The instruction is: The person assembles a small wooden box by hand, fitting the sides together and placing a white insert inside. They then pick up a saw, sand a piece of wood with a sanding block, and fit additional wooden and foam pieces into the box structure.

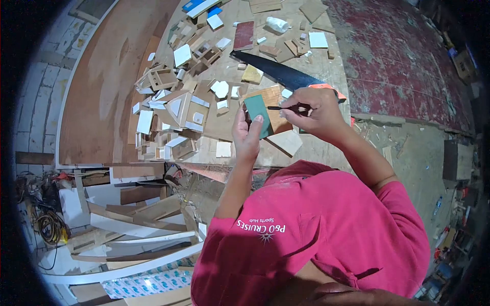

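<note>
My left hand (248, 135) grips a flat green rectangular piece (256, 113) by its lower left part, thumb lying across its face. In my right hand (317, 109) is a thin dark stick-like tool (274, 108), pinched between thumb and fingers. Its tip points left and overlaps the right edge of the green piece in this view; the exact kind of tool does not show. Beneath the hands lies a brown wooden board (275, 122). Just beyond my right hand rests a handsaw (283, 72) with a dark blade and an orange handle.
Small wooden house-like models (185, 109) and white blocks crowd the left of the wooden table (224, 66). A dark red block (244, 34), a white bottle (277, 24) and a white square (318, 40) lie farther back. Wood strips (138, 224) are piled below at left.
</note>
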Demonstrator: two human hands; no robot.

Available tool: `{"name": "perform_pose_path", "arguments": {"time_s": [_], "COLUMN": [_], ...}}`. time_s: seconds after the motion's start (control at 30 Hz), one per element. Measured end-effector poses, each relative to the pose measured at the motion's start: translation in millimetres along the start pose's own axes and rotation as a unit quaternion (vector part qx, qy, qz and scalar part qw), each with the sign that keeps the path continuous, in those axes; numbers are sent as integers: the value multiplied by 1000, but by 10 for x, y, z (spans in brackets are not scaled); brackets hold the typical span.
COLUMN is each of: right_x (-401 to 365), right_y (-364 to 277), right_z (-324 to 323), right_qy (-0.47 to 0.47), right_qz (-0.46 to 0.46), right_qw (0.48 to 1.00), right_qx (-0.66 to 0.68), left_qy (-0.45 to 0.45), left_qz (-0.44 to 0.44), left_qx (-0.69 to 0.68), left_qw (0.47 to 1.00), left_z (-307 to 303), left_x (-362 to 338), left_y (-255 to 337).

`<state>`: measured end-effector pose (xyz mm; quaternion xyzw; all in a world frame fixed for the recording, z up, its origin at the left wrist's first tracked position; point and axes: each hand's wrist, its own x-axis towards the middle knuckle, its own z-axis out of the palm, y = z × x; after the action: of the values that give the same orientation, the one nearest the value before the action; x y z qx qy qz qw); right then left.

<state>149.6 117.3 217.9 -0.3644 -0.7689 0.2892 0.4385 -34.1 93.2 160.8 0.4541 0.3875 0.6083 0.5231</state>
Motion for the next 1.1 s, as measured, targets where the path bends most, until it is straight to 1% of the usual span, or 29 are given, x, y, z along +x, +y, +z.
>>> {"name": "perform_pose_path", "arguments": {"time_s": [0.07, 0.13, 0.2, 0.23, 0.3, 0.33, 0.37, 0.4, 0.43, 0.47, 0.53, 0.6, 0.67, 0.73, 0.77, 0.87, 0.9, 0.93, 0.97, 1.0, 1.07, 1.1], "right_x": [-23, -46, -62, -71, -97, -147, -231, -323, -431, -552, -779, -949, -1046, -1071, -1062, -1015, -1002, -992, -983, -979, -1004, -1020], "right_y": [13, 42, 204, 339, 568, 658, 722, 777, 876, 975, 1104, 1203, 1266, 1295, 1315, 1328, 1316, 1302, 1286, 1272, 1265, 1276], "right_z": [93, 164, 278, 295, 393, 450, 520, 580, 653, 730, 870, 987, 1088, 1159, 1198, 1282, 1299, 1320, 1337, 1348, 1366, 1368], "right_qy": [20, 36, 113, 100, 88, 76, 68, 52, 37, 21, 5, -11, -48, -64, -70, -86, -90, -95, -101, -106, -106, -116], "right_qz": [56, 56, 43, 34, 58, 77, 127, 156, 169, 184, 200, 214, 187, 193, 179, 149, 131, 134, 117, 99, 82, 66], "right_qw": [995, 995, 984, 991, 993, 993, 988, 986, 985, 982, 980, 977, 981, 979, 981, 984, 985, 984, 985, 985, 986, 985], "right_qx": [82, 77, 129, 78, 57, 39, 48, 32, 26, 22, 23, 25, 10, 5, -18, -53, -69, -66, -82, -98, -95, -114], "left_qy": [-13, -22, -25, -27, -34, -37, -17, 3, 37, 39, 8, 16, 32, 38, 35, 48, 47, 45, 69, 73, 53, 72], "left_qz": [10, 20, 28, 26, -118, -122, -208, -293, -302, -311, -412, -429, -436, -439, -434, -424, -423, -422, -419, -423, -417, -418], "left_qx": [5, 10, 6, 3, -23, -25, 8, 43, 0, -1, 60, 69, 11, -2, -2, 0, 19, 38, 44, 42, 91, 110], "left_qw": [1000, 1000, 999, 999, 992, 992, 978, 955, 953, 950, 909, 900, 899, 898, 900, 905, 905, 905, 904, 902, 903, 899], "left_z": [8, -3, -24, -72, -228, -303, -381, -448, -478, -572, -707, -777, -828, -853, -866, -810, -794, -782, -759, -754, -754, -737], "left_x": [-8, -6, 31, 77, 146, 123, 99, 59, -44, -125, -292, -480, -581, -586, -587, -583, -578, -580, -586, -589, -576, -563], "left_y": [-20, -49, -113, -211, -513, -634, -753, -875, -1027, -1151, -1270, -1410, -1551, -1627, -1659, -1586, -1556, -1554, -1582, -1572, -1538, -1553]}}
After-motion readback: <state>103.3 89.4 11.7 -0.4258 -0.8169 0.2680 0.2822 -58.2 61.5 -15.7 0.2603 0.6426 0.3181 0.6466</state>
